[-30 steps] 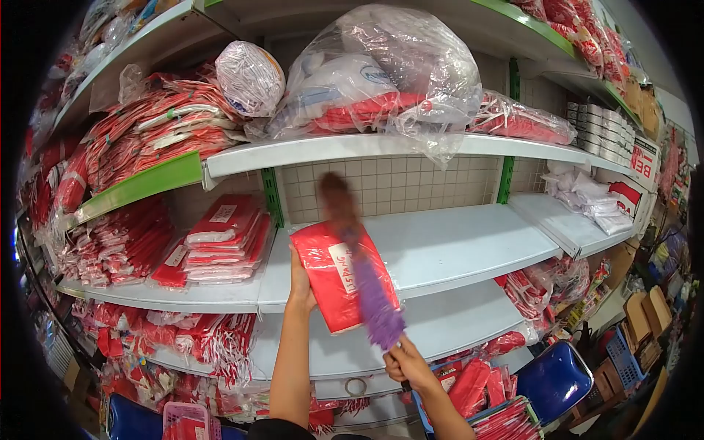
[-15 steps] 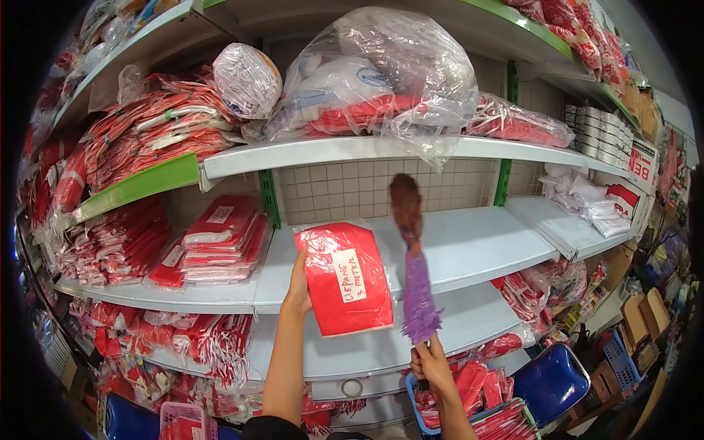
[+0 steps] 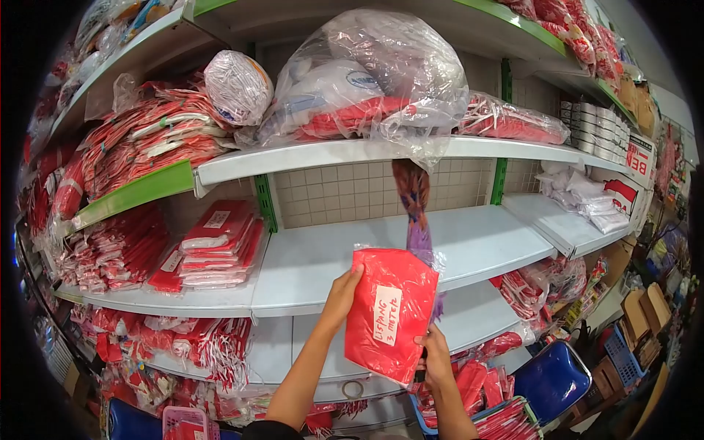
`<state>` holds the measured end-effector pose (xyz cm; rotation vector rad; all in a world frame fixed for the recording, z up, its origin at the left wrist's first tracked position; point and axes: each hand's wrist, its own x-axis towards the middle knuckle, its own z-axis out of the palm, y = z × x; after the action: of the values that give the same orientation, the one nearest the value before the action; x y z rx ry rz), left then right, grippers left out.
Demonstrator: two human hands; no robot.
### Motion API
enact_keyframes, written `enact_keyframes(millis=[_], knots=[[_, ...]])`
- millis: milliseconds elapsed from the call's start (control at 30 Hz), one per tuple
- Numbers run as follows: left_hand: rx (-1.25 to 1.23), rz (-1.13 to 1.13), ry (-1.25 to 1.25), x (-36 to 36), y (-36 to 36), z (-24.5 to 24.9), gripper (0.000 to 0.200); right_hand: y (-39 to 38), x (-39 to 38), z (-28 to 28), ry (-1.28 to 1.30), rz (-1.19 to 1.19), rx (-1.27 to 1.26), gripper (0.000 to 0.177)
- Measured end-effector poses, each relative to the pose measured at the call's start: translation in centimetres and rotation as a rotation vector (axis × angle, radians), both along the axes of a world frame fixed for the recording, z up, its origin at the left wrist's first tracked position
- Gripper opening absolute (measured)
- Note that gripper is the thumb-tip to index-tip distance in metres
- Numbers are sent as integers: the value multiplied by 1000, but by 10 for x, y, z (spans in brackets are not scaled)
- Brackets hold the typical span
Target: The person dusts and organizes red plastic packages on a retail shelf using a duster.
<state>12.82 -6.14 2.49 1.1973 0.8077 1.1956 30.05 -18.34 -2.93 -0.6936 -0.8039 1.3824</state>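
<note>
A: What's changed since half a second ago?

B: The red packet (image 3: 408, 312) has come across to the right and a little lower. Before, only the left hand (image 3: 342, 295) had it, with the feather duster (image 3: 419, 233) standing clear beside it. Now the packet covers part of the duster, and the right hand (image 3: 435, 357) meets its lower right edge.

A: So who's gripping what?

B: The left grasps the packet's upper left edge, thumb in front. The right is closed round the duster's handle, its thumb laid on the packet too. How firmly that thumb pinches, I can't tell.

A: Where's the packet exactly?

B: Held up, slightly tilted, in front of the edge of the middle shelf (image 3: 330, 268), with its handwritten label (image 3: 387, 315) facing us: "LISPANG 3 METER".

A: Anything hard to make out?

B: The left fingers are behind the packet, and so are most of the right ones. The duster's purple middle is hidden there; just a sliver shows past the right edge. Its brown top stops at the upper shelf (image 3: 308, 150) and the drooping clear bag (image 3: 375, 81), so I can't see the tip.
</note>
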Motion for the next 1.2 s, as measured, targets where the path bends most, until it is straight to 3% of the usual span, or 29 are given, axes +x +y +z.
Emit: enact_keyframes(millis=[100, 233, 267, 367, 467, 567, 600, 700, 800, 933, 1033, 1200], knots=[[236, 378, 402, 2, -18, 7, 53, -5, -1, 19, -39, -79, 17, 36], [362, 279, 197, 13, -43, 7, 56, -5, -10, 44, 5, -48, -6, 35], [447, 223, 293, 12, -38, 1, 68, -2, -15, 46, 32, -20, -16, 36], [394, -102, 166, 24, -52, 29, 73, 5, -34, 59, 49, 187, 60, 29], [-2, -329, -234, 28, -23, 28, 65, 18, -54, 59, -16, 282, 115, 19], [-57, -296, -414, 10, 12, 27, 65, 16, -50, 47, -100, 374, -45, 22], [-61, -264, -449, 1, 24, 26, 65, 17, -46, 35, -242, 437, -72, 19], [-78, -169, -522, -29, 54, 10, 65, 7, -49, -3, -458, 494, 102, 17], [-93, -125, -548, -44, 65, -9, 66, 2, -43, -18, -366, 444, -97, 15], [-112, -97, -561, -49, 66, -23, 66, -9, -60, -19, -264, 340, -186, 15], [-120, -85, -571, -52, 64, -30, 66, -4, -48, -21, -286, 687, -157, 15], [-127, -75, -574, -54, 62, -33, 67, 20, -49, -9, -141, 305, -186, 16]])
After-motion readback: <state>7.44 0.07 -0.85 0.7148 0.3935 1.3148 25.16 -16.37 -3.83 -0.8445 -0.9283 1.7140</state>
